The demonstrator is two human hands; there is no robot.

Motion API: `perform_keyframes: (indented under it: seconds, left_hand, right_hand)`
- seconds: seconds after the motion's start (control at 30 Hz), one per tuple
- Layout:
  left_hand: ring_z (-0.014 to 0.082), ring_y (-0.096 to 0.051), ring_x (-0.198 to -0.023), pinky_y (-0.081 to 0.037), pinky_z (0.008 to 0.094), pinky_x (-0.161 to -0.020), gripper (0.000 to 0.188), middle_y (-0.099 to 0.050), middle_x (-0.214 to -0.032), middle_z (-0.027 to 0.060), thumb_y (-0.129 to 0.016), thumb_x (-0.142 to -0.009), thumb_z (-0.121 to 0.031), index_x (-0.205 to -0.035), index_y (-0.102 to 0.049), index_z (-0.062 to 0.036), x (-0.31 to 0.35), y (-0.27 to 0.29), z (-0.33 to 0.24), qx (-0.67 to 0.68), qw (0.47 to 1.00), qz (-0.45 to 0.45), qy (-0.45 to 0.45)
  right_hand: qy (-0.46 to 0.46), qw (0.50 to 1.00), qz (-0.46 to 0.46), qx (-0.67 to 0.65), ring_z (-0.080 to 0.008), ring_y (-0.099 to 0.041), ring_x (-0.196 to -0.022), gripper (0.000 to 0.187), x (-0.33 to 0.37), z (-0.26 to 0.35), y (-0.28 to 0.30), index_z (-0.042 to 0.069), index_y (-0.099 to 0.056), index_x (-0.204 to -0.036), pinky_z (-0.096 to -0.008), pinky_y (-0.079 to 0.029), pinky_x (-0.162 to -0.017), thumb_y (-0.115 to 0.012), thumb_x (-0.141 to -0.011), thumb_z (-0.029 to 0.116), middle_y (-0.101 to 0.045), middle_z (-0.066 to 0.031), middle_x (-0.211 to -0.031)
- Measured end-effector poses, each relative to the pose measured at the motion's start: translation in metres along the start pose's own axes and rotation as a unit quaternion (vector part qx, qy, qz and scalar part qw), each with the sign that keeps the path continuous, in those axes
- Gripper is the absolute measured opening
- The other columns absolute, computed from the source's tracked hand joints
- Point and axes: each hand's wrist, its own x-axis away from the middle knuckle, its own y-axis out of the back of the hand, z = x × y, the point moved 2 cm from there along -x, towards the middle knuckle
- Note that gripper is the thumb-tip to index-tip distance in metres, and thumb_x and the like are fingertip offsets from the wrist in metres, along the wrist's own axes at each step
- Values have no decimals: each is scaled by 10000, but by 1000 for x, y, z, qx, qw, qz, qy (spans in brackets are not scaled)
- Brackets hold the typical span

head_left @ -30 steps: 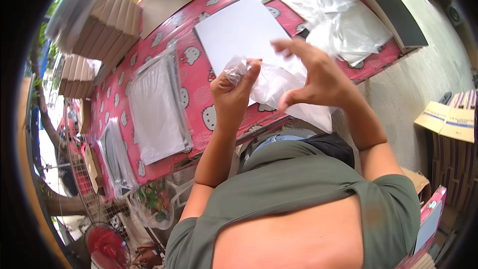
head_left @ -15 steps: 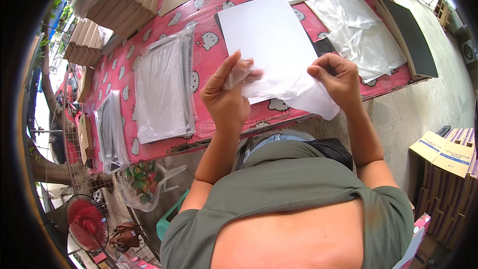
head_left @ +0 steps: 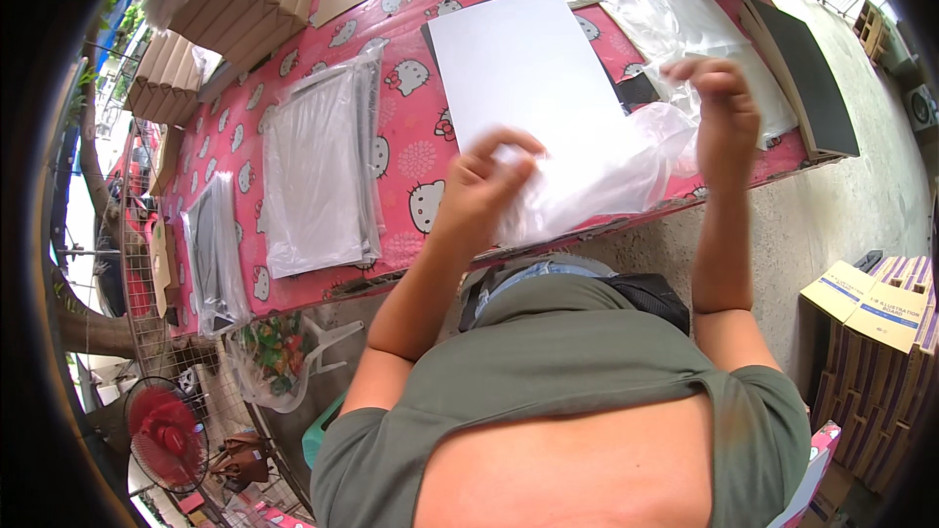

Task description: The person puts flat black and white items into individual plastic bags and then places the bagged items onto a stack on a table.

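Note:
A white sheet (head_left: pixel 528 68) lies on a dark board, whose edge shows along its far side. Over the sheet's near end spreads a thin clear plastic bag (head_left: pixel 626 176), crumpled and sagging toward the table edge. Thumb and fingers of my left hand (head_left: pixel 484 181) pinch the bag's left part, somewhat blurred. Lifted at the right, my right hand (head_left: pixel 722 108) is beside the bag's right end with bent fingers. Motion smears those fingers, so whether they touch the plastic cannot be made out.
A pink patterned cloth (head_left: pixel 416 78) covers the table. Bagged sheets (head_left: pixel 318 171) and a smaller bagged stack (head_left: pixel 213 254) lie left; plastic bags (head_left: pixel 724 68) and a dark board stack (head_left: pixel 802 68) lie right. Folded cardboard (head_left: pixel 245 0) stands far left. Boxes (head_left: pixel 871 381) stand on the floor.
My right hand has moved right and up, and my left hand has moved slightly right and down. The plastic bag now stretches wider across the sheet's near end.

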Motion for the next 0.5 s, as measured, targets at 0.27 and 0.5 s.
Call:
perform_keyframes:
  seconds: [0.27,0.5]
  left_hand:
    - [52,-434,-525,-354,179,-524,175,-435,-556,-35,-550,-851,-165,-882,-571,6,-3,-1,-20,32,983,-53,-173]
    - [81,-492,-532,-354,214,-453,167,-534,-585,-12,-632,-792,-166,-868,-545,-45,13,8,-21,-293,901,239,-213]
  right_hand:
    - [-6,951,247,187,-236,-563,-943,261,40,2,-65,7,-577,-910,-314,-451,-784,-686,-693,102,-580,-163,-1041]
    - [-280,881,277,-262,-96,-559,-696,177,33,23,-60,-9,-549,-791,-245,-454,-601,-567,-814,165,-576,-65,-753]
